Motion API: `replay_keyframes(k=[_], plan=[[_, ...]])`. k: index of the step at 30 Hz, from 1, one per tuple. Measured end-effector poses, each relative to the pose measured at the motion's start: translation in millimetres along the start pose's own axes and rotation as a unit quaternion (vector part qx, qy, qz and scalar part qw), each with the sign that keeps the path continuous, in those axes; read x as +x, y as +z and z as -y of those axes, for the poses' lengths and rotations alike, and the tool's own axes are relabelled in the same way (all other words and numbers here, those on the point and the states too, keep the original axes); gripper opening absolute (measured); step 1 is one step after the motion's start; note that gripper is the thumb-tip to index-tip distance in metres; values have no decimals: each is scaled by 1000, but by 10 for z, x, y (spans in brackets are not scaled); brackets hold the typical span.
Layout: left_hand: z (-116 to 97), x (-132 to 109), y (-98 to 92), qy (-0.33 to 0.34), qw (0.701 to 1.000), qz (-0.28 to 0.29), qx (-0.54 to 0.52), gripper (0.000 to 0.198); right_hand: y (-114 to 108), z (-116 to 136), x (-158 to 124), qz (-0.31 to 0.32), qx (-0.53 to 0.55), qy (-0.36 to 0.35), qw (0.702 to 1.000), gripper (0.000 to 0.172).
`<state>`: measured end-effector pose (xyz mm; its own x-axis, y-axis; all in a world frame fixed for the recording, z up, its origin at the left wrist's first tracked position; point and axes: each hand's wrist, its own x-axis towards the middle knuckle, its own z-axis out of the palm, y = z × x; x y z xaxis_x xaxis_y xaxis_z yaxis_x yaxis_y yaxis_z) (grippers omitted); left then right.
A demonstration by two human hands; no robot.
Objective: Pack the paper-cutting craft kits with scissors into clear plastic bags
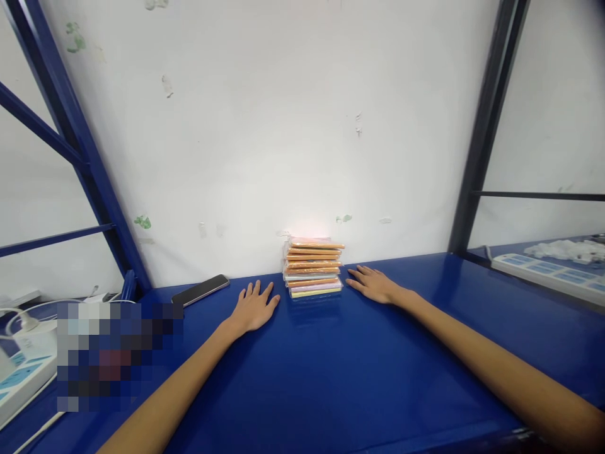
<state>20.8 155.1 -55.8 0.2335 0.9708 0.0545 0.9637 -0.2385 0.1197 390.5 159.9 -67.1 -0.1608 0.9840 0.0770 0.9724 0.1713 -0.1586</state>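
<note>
My left hand (pixel 255 308) lies palm down on the blue tabletop (pixel 302 378), fingers spread, holding nothing. On the other side, my right hand (pixel 372 285) also rests flat with its fingers apart and nothing in them. Between the two stands a stack of thin, clear-wrapped packets (pixel 314 268), set against the wall. Most of their edges are orange, with some white, lilac and yellow ones lower down. Neither hand touches the stack; the right is closer to it. What the packets contain cannot be made out.
A dark phone (pixel 201 291) lies left of my left hand by the wall. Far left are a white power strip (pixel 28 378), cables and a pixelated patch. Blue metal posts (pixel 89 157) rise at the left. Another power strip (pixel 551 272) and crumpled white plastic (pixel 567 250) lie right.
</note>
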Motion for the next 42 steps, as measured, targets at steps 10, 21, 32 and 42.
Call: replay_keyframes(k=[10, 21, 32, 42], plan=[[-42, -35, -55, 0, 1000, 5, 9, 74, 11, -3, 12, -5, -2, -5, 1000, 86], [-73, -48, -70, 7, 999, -37, 21, 52, 65, -36, 14, -49, 27, -31, 998, 84], [-37, -22, -22, 18, 998, -56, 25, 48, -442, 289, -181, -234, 93, -118, 961, 77], [15, -1, 14, 26, 998, -63, 18, 47, -444, 660, -144, -311, 99, -188, 926, 54]])
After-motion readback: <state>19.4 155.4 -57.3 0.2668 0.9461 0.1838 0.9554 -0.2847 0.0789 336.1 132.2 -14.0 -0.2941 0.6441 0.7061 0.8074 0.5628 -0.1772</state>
